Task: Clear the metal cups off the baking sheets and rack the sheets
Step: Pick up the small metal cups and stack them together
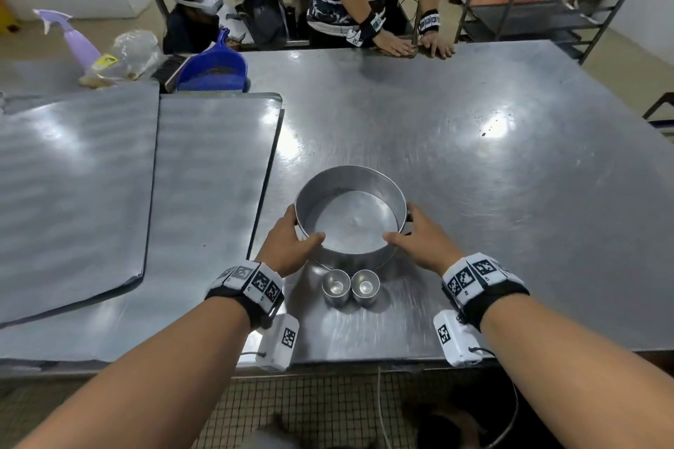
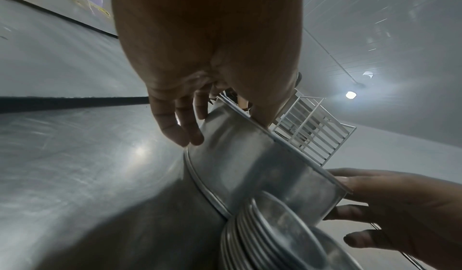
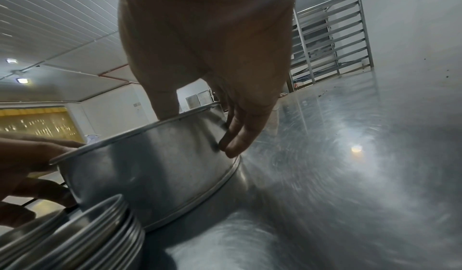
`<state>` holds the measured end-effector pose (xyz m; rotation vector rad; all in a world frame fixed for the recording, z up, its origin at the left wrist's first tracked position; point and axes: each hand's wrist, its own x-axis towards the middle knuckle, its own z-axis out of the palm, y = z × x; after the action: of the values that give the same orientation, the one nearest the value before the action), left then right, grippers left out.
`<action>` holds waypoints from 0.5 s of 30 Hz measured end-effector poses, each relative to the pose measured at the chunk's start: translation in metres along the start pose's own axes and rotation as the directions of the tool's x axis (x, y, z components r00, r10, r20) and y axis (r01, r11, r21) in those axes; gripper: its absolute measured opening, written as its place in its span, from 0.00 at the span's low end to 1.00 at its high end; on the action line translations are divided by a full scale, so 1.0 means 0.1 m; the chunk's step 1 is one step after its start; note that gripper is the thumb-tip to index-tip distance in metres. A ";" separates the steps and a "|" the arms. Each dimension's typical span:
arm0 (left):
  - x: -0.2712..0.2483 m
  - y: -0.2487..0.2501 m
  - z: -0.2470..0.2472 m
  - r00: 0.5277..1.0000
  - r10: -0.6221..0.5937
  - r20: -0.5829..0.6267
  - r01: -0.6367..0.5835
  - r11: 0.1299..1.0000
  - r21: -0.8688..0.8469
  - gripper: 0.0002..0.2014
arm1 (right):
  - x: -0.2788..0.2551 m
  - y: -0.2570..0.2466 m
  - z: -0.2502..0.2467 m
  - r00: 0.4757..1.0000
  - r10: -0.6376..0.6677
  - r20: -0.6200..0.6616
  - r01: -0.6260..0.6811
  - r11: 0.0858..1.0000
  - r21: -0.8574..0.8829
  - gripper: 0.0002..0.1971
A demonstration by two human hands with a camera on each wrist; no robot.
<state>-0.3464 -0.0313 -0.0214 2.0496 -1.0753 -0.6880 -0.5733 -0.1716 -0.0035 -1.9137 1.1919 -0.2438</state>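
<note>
A round metal pan (image 1: 350,215) stands on the steel table (image 1: 492,175) in front of me. My left hand (image 1: 293,239) grips its left wall, thumb on the near rim, and my right hand (image 1: 419,239) grips its right wall the same way. Two stacks of small metal cups (image 1: 335,287) (image 1: 365,285) stand side by side just before the pan. Two bare baking sheets (image 1: 73,193) (image 1: 215,171) lie to the left. The left wrist view shows the pan (image 2: 262,165) and a cup stack (image 2: 270,234). In the right wrist view are the pan (image 3: 155,159) and a cup stack (image 3: 87,238).
A tray rack (image 1: 547,4) stands beyond the table's far right corner. Another person rests both hands (image 1: 412,45) on the far edge. A blue dustpan (image 1: 215,69), a brush, a plastic bag (image 1: 135,51) and a purple spray bottle (image 1: 78,44) lie at the far left.
</note>
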 end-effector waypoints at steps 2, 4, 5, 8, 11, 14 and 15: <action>-0.05 0.01 0.01 1.000 -0.004 0.003 0.004 1.000 0.001 0.30 | -0.04 0.01 0.00 1.000 -0.005 -0.001 0.005 1.000 -0.001 0.34; -0.07 0.02 0.01 1.000 -0.006 0.004 0.006 1.000 0.006 0.29 | -0.06 0.00 -0.02 1.000 -0.007 -0.006 0.007 1.000 -0.009 0.35; -0.07 0.02 0.01 1.000 -0.007 0.004 0.007 1.000 0.009 0.29 | -0.08 -0.01 -0.03 1.000 -0.006 -0.003 0.006 1.000 -0.012 0.35; -0.09 0.00 0.02 1.000 0.001 -0.024 0.000 0.999 0.041 0.29 | -0.10 -0.01 -0.06 1.000 -0.005 0.013 0.006 0.999 -0.052 0.35; -0.14 0.01 0.02 0.997 -0.011 -0.080 0.019 0.995 0.096 0.33 | -0.09 -0.05 -0.10 0.999 0.022 -0.048 -0.028 0.992 -0.124 0.37; -0.20 0.01 -0.02 0.990 -0.054 -0.127 0.071 0.989 0.128 0.38 | -0.08 -0.17 -0.11 0.977 -0.016 -0.212 -0.014 0.990 -0.137 0.34; -0.22 0.00 -0.06 0.990 -0.055 -0.133 0.072 0.989 0.130 0.38 | -0.07 -0.25 -0.10 0.966 -0.059 -0.251 0.026 0.991 -0.133 0.30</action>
<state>-0.3535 -0.0107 -0.0156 2.2191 -1.0097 -0.5185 -0.5664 -0.1664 0.0228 -2.0677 1.3638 -0.4572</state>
